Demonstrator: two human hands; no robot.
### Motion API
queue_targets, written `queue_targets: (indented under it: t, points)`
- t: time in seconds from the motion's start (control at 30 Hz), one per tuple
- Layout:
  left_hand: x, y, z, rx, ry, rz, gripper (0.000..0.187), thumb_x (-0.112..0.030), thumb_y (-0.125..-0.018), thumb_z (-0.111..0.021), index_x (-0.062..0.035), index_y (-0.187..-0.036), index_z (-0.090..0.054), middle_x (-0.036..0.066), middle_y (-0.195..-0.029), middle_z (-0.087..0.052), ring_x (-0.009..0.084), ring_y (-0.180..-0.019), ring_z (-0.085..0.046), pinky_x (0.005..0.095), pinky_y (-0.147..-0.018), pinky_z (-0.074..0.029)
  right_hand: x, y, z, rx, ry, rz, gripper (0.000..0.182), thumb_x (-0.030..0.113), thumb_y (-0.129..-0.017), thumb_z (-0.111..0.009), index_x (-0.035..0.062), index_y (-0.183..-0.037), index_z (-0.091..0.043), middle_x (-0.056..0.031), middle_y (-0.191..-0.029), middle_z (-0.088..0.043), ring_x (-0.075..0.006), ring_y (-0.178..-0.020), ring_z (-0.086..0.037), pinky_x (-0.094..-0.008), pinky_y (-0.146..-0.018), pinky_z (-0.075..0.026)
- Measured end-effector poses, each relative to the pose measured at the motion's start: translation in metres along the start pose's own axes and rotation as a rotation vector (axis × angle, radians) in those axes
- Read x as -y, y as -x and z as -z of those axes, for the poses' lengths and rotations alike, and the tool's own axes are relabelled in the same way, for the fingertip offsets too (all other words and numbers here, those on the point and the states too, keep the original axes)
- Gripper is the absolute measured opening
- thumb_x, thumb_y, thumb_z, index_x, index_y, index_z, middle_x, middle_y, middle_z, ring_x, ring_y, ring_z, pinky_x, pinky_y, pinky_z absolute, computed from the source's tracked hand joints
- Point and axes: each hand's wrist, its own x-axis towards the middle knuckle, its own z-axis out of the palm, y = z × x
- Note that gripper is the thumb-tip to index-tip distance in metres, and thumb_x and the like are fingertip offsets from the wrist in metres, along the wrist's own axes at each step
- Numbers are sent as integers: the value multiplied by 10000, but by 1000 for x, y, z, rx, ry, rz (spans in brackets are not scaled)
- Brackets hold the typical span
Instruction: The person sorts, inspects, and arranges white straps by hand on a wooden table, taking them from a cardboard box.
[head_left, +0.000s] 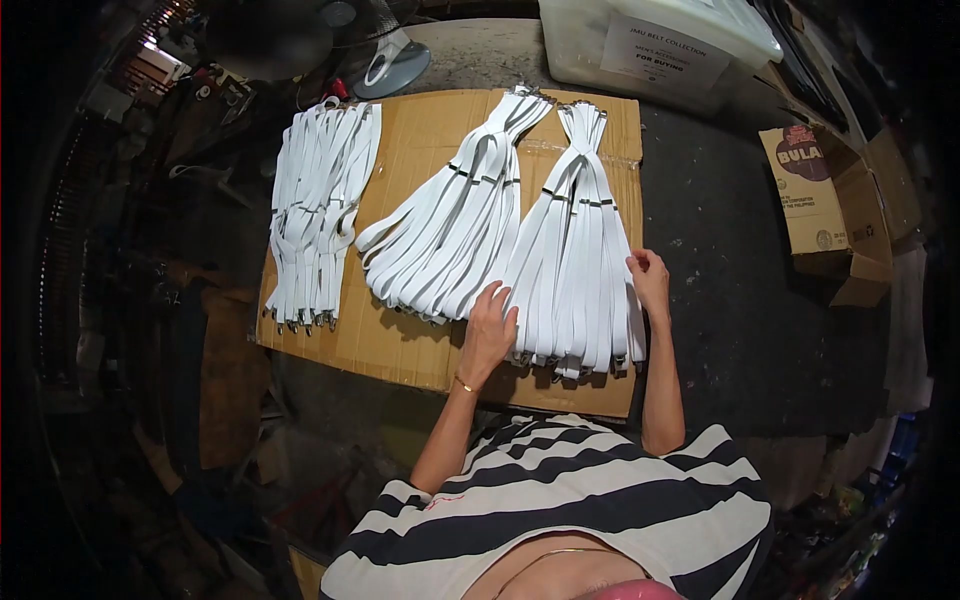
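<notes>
A fanned bundle of white suspenders (572,265) lies on the cardboard sheet, gathered at the top, with dark sliders across it and metal clips along its lower end. My left hand (489,328) is at the bundle's lower left edge, fingers apart. At the bundle's right edge is my right hand (650,283), its fingers loosely bent and not closed round a strap. Just left of this bundle is a second fanned bundle of white suspenders (450,235), its strap loops toward me. Farther left, a third bundle of white suspenders (318,205) lies straighter, clips at its near end.
The cardboard sheet (400,352) covers part of a dark table (740,340). A translucent plastic bin (577,60) with a printed paper label stands at the back. An open cardboard box (812,215) is on the right. The grey base of a fan (398,72) stands back left.
</notes>
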Motion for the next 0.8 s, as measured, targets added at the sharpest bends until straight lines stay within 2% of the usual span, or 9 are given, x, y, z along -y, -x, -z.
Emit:
queue_targets:
  t: [0.23,0.3,0.33,0.47,0.53,0.63,0.67,0.73,0.8]
  points:
    - [-9,42,15,-91,78,44,190,-54,-803,-547,47,-963,-564,185,-1067,-539,352,-970,-521,409,-837,-426,5,28,7,12,-56,-12,268,159,-803,-609,-25,-997,-608,-170,-945,-604,-251,-853,-600,-334,-763,-465]
    - [-6,53,16,-131,51,23,166,-45,-797,-550,40,-939,-565,175,-1033,-550,347,-947,-528,404,-819,-433,16,34,4,-58,11,125,251,153,-803,-604,-25,-979,-616,-159,-906,-622,-243,-804,-605,-330,-740,-469]
    - [-6,58,17,-138,58,24,163,-44,-795,-551,39,-934,-566,173,-1024,-552,345,-945,-529,402,-818,-434,24,34,2,-52,10,130,251,153,-803,-604,-25,-979,-616,-159,-906,-622,-243,-804,-605,-330,-740,-469]
    - [-7,79,24,-135,73,36,151,-36,-790,-555,36,-922,-569,169,-1004,-555,340,-934,-532,399,-811,-436,68,9,-21,42,-138,287,219,144,-808,-597,-30,-938,-628,-138,-807,-653,-231,-731,-621,-325,-685,-477]
    - [-6,88,26,-145,70,40,149,-34,-790,-555,37,-920,-568,171,-1001,-555,342,-928,-533,400,-809,-437,74,-28,-52,111,-180,329,204,136,-809,-588,-7,-946,-635,-158,-816,-653,-240,-726,-626,-329,-672,-475]
    - [-2,101,31,-147,106,68,145,-33,-796,-549,43,-918,-567,178,-995,-553,349,-917,-536,399,-807,-439,102,-57,-83,54,155,577,224,116,-801,-562,53,-1005,-631,-200,-856,-606,-332,-809,-595,-409,-724,-462]
    - [0,106,34,-163,109,77,144,-34,-798,-548,45,-917,-566,181,-988,-554,351,-912,-537,399,-805,-440,104,-59,-92,65,147,589,224,116,-801,-562,53,-1005,-631,-200,-856,-606,-332,-809,-595,-409,-724,-462]
    - [2,116,42,-204,119,120,141,-31,-802,-545,46,-917,-573,181,-966,-556,351,-913,-538,394,-814,-441,109,-67,-104,62,489,594,260,126,-797,-572,53,-1043,-615,-181,-824,-591,-339,-790,-576,-406,-727,-458]
    - [8,130,52,-281,88,158,118,-47,-810,-544,41,-884,-568,186,-938,-560,354,-887,-539,399,-779,-442,122,-48,-105,7,345,600,247,134,-794,-565,56,-1023,-618,-202,-865,-588,-341,-822,-574,-415,-753,-447]
